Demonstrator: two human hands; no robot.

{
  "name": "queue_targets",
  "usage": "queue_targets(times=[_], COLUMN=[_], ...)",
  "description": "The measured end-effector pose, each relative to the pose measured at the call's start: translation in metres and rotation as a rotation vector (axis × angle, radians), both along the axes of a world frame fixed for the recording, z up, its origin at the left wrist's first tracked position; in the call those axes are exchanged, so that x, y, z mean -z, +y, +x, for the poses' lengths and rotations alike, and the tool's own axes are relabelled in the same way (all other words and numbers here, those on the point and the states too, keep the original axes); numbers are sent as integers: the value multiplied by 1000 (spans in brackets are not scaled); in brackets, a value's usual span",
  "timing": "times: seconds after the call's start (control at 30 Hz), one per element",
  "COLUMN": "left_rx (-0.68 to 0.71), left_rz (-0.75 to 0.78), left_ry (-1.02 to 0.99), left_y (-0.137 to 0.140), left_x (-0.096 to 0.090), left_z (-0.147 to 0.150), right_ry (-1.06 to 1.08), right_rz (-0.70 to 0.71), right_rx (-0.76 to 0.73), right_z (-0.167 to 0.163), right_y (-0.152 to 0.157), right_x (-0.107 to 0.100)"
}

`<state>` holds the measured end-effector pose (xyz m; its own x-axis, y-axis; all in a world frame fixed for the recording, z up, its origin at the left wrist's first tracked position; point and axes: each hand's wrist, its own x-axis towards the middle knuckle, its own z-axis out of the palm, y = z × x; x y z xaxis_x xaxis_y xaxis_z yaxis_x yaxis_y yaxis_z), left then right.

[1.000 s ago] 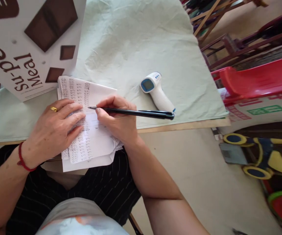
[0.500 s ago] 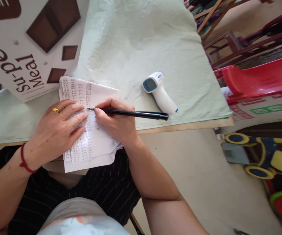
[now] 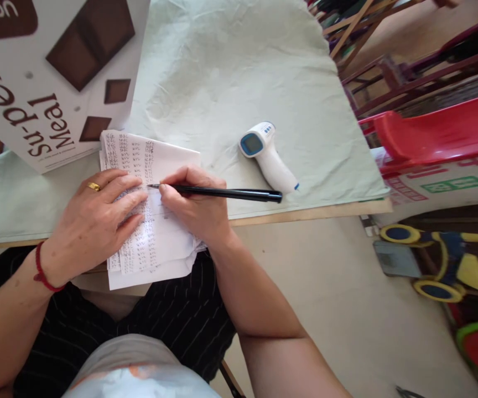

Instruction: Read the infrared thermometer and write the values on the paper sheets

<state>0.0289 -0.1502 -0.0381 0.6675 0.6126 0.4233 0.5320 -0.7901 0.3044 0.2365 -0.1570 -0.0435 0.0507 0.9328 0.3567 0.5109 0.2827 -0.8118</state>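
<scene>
Seen from the head camera, a person in black striped trousers (image 3: 172, 315) is sitting at a bench (image 3: 338, 210) draped in a pale green cloth (image 3: 230, 72). The left hand (image 3: 98, 218), wearing a gold ring (image 3: 93, 187) and, at the wrist, a red cord bracelet (image 3: 40, 271), is lying palm down with its fingers slightly spread, pressing on a stack of papers (image 3: 172, 243). The right hand (image 3: 197, 204) is gripping a black pen (image 3: 243, 193) between thumb and fingers, and the pen's tip is pointing down at the top sheet, just beside the left fingertips. Columns of small handwritten marks are running along the sheets, too fine to read. The stack is lying across the bench's near edge, its lower part overhanging the lap. A large printed box (image 3: 15, 130) is standing just beyond the stack's left corner, showing the words "Su-per Meal." A white and blue handheld thermometer (image 3: 272, 160) is resting on the cloth to the right, apart from both hands. Beyond the bench's right end, a yellow and blue wheeled toy (image 3: 448, 265) is showing near a red plastic object (image 3: 442, 132).
</scene>
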Motion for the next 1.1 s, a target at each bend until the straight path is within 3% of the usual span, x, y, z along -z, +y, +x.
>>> queue_targets(times=[0.67, 1.1], left_rx=[-1, 7], left_rz=[22, 28], left_ry=[14, -1], left_y=[1, 1], left_x=[0, 1], left_z=[0, -1], right_ry=[-3, 56], right_rz=[-36, 29], right_rx=[9, 9], right_z=[2, 2], right_y=[0, 1], right_x=[1, 2])
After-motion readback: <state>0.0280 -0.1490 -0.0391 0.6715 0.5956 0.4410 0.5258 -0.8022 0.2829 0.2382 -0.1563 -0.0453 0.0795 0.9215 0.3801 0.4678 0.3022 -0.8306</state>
